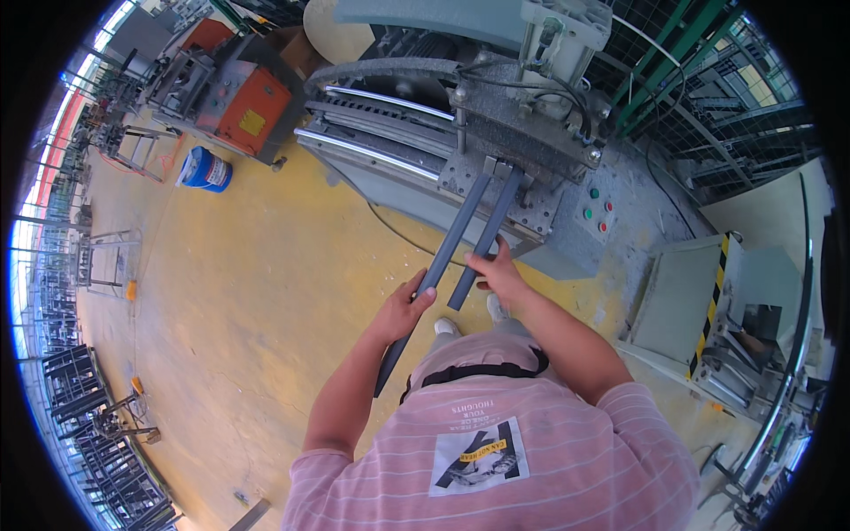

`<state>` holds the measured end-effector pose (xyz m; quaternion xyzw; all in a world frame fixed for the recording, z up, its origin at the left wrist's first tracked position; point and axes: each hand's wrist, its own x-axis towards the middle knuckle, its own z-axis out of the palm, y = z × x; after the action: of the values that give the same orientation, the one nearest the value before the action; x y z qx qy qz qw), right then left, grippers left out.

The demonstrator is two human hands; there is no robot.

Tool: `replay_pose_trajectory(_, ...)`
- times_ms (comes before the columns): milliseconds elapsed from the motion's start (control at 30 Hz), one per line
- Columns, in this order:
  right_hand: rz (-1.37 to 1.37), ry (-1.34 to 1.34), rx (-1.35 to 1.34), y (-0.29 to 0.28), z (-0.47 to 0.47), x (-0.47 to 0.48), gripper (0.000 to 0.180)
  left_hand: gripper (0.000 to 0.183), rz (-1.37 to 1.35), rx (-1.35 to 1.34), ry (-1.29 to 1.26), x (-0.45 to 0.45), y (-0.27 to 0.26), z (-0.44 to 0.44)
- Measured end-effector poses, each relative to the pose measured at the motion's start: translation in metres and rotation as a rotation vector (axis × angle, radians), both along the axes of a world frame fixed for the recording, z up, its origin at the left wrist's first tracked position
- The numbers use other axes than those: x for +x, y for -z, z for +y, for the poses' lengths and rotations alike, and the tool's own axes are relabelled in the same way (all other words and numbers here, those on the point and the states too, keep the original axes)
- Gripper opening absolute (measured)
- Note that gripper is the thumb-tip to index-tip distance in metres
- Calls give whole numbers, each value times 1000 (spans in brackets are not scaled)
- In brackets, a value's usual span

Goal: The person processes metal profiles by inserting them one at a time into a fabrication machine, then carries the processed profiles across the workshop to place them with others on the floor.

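My left hand point(403, 307) grips a long grey square tube point(443, 255), whose lower end reaches down past my forearm. Around a shorter grey tube point(490, 233) on the right, my right hand point(495, 269) is closed near its lower part. Both tubes slant upward, side by side with a gap between them. Their far ends rest at the clamping area of a metalworking machine point(498, 166), under a thick dusty steel plate point(524, 133). Whether the ends go further into the machine is hidden there.
Green and red push buttons point(597, 209) sit on the machine's right side. A blue bucket point(207, 170) stands on the yellow floor at left, near an orange-panelled machine point(246, 109). A cabinet with black and yellow tape point(710, 299) is at right. Mesh fencing point(704, 143) rises behind.
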<state>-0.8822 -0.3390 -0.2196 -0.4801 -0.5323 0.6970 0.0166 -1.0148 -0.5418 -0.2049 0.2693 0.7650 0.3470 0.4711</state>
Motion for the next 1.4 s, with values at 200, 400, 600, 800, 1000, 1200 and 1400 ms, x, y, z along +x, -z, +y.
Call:
replay_pose_trajectory(200,165,154,16,19,40,-11,100,73,-62,2,17,-8,-25,47)
replay_pose_trajectory(400,210,106,54,10,40,-3,100,69,-91,-12,14,-9,-16,53)
replay_pose_trajectory(600,174,54,104,26,48,24,84,68,-186,6,-38,-1,5,70)
replay_pose_trajectory(800,7,-26,3,38,41,97,64,70,-96,226,-39,-12,45,147)
replay_pose_trajectory(1000,-44,-53,-6,21,63,144,54,77,-98,279,-129,-39,52,251)
replay_pose_trajectory(1200,91,-27,645,-35,155,128,41,51,-90,476,-556,-50,69,248)
replay_pose_trajectory(1400,181,-111,1651,-180,235,37,32,36,314,228,-590,-47,101,88)
